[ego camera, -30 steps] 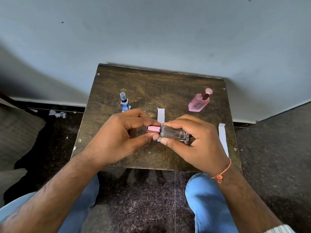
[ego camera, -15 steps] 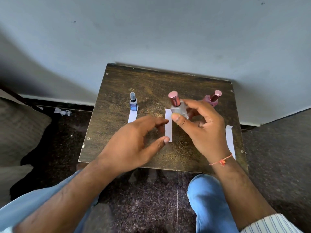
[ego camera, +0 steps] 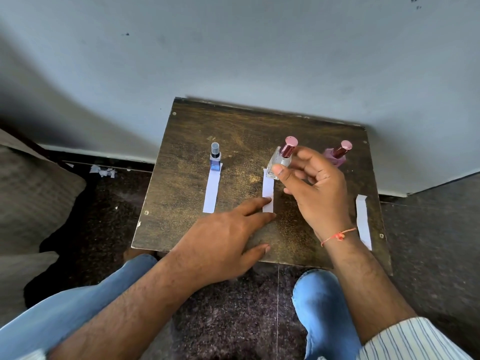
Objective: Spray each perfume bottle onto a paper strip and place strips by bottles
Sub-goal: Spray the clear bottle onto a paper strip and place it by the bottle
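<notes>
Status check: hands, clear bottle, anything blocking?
Right hand pinching clear bottle, tilted. Left hand open, fingertips on middle strip. Nothing blocking.

Bare forearms, both hands uncovered. Right hand (ego camera: 315, 189) has a thin orange thread bracelet (ego camera: 337, 235) knotted just behind it at the wrist; white sleeve with dark pinstripes (ego camera: 413, 340) further up. Left hand (ego camera: 223, 242) bare-wristed. Light blue jeans (ego camera: 322, 307) below.

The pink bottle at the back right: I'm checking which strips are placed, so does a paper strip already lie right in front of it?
No: the pink bottle has none by it; the spare strip lies at the table's right edge.
</notes>
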Demonstrator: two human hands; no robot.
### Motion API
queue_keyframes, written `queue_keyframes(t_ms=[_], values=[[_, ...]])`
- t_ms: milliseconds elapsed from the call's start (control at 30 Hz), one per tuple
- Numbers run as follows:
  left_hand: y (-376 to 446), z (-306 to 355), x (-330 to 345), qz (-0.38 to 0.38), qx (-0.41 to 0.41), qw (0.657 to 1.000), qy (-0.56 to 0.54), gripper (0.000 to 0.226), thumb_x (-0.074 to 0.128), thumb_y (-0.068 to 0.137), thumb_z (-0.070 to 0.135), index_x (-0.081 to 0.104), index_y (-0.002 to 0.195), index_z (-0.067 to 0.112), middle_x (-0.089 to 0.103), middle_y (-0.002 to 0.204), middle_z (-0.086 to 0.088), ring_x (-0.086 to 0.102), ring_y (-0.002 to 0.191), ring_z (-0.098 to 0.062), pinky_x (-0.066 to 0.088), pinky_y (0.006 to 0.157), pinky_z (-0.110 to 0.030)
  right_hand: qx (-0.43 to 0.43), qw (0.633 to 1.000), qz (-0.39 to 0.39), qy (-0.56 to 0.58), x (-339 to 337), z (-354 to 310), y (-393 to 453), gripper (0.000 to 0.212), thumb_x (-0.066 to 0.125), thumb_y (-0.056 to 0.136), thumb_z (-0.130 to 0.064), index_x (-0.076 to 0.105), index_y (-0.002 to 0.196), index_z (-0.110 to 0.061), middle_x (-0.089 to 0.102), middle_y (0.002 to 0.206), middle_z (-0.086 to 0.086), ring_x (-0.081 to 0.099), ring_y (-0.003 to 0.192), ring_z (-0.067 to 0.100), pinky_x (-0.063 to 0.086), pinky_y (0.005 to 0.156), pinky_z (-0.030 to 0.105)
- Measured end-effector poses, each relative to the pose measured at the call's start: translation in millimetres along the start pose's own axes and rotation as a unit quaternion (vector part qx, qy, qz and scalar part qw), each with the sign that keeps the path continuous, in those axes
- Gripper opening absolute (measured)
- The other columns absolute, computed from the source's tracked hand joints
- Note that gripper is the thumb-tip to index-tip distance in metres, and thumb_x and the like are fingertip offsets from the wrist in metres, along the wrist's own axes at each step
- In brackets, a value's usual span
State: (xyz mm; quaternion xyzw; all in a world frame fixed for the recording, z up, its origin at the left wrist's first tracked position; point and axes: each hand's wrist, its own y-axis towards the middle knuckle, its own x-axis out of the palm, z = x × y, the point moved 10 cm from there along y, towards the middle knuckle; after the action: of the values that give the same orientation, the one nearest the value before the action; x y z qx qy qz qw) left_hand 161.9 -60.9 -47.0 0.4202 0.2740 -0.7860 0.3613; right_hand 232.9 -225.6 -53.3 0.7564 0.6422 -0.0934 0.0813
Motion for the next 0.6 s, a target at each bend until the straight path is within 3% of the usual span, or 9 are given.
queue_keyframes(t_ms=[133,267,433,600], values=[[0.2,-0.5,-0.6,0.006,0.004,1.000,0.002,0.060,0.052,0.104,0.061,0.044,0.160,0.040,0.017,0.176,0.030,0.069,0.127,-0.009,0.063,0.097,-0.037,0.001,1.000,-0.006,-0.019,2.7,7.1,-0.1,0.039,0.088,0.092,-0.027,0.076,0.129,-0.023,0.085,0.115,-0.006,0.082,0.100,0.021,0.066,0.090,0.056],[0.7,-1.5,0.6,0.003,0.002,1.000,0.008,0.060,0.053,0.104,0.061,0.045,0.159,0.040,0.018,0.175,0.031,0.068,0.128,-0.008,0.062,0.098,-0.036,-0.006,0.999,-0.010,-0.047,4.8,6.0,-0.1,0.038,0.088,0.093,-0.025,0.077,0.129,-0.022,0.085,0.115,-0.010,0.079,0.107,0.013,0.062,0.100,0.040],[1.5,-1.2,1.1,-0.004,-0.004,1.000,0.013,0.060,0.051,0.104,0.062,0.042,0.160,0.042,0.015,0.175,0.032,0.066,0.130,-0.008,0.061,0.100,-0.036,-0.004,0.998,-0.015,-0.061,8.7,9.1,0.4,0.035,0.087,0.093,-0.029,0.076,0.126,-0.030,0.084,0.110,-0.015,0.077,0.102,0.028,0.062,0.097,0.038],[1.3,-2.5,2.3,-0.005,-0.005,1.000,0.014,0.059,0.051,0.105,0.060,0.042,0.160,0.042,0.014,0.175,0.033,0.067,0.129,-0.008,0.062,0.098,-0.038,-0.002,0.997,-0.016,-0.081,10.2,8.2,0.9,0.036,0.086,0.093,-0.030,0.076,0.127,-0.028,0.084,0.112,-0.015,0.077,0.103,0.025,0.060,0.094,0.026]])
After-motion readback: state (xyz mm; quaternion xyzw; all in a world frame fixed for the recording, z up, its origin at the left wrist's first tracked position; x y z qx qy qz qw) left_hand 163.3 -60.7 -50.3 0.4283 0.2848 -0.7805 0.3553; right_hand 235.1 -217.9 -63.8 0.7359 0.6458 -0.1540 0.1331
